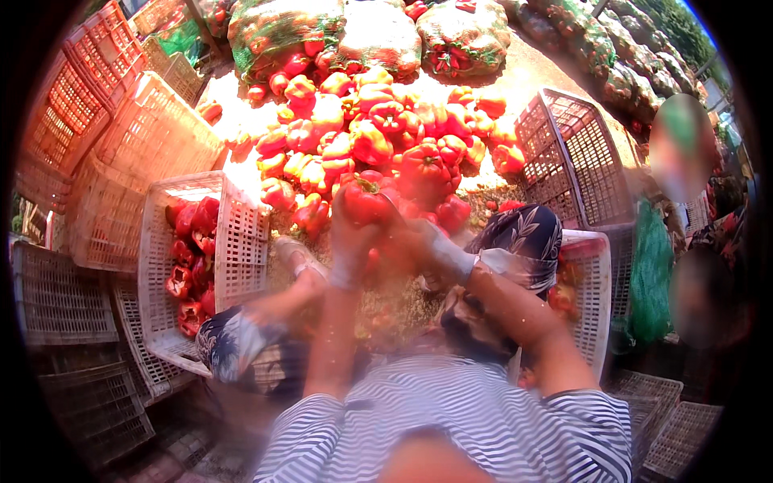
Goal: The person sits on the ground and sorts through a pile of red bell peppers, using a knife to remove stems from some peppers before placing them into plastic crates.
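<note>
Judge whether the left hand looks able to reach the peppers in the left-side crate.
Probably yes: those peppers sit in an open-topped crate beside the left leg, though the left hand holds a red pepper.

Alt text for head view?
Left hand gripping a red pepper, right hand blurred close beside it, before a sunlit heap of red peppers. Crates holding peppers stand either side; filled net sacks lie behind the heap.
</note>
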Available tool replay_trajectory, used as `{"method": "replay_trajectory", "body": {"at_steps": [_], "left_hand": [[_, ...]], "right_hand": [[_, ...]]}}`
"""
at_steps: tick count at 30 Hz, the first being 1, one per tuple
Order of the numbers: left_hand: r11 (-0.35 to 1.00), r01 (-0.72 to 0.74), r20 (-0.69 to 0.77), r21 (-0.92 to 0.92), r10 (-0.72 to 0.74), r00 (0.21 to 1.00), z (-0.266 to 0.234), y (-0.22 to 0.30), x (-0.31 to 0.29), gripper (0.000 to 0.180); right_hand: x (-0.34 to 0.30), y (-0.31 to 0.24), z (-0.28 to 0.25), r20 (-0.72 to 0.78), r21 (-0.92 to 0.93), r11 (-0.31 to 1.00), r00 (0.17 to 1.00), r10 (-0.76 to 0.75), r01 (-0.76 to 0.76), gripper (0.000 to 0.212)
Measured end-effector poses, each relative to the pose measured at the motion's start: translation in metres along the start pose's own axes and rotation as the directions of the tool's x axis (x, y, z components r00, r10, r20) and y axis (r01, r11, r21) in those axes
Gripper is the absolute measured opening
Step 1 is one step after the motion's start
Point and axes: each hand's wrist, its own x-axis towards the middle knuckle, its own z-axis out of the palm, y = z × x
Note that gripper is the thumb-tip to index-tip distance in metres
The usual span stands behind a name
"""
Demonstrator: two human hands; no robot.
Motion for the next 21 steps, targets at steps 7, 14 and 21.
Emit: {"method": "replay_trajectory", "body": {"at_steps": [7, 14, 21], "left_hand": [[0.817, 0.168, 0.062, -0.552, -0.160, 0.985, -0.004, 0.043, -0.010, 0.056], [0.881, 0.140, 0.075, -0.452, -0.119, 0.990, -0.025, 0.056, -0.023, 0.062], [0.904, 0.150, 0.203, -0.400, -0.072, 0.977, -0.022, 0.052, -0.046, 0.077]], "right_hand": [[-0.042, -0.008, 0.033, 0.010, -0.009, 0.973, 0.973, 0.231, -0.231, 0.038], [-0.074, -0.052, 0.030, -0.295, -0.650, 0.757, 0.899, -0.324, 0.059, 0.053], [-0.042, -0.090, 0.020, 0.030, -0.718, 0.608, 0.888, -0.459, 0.338, 0.087]]}}
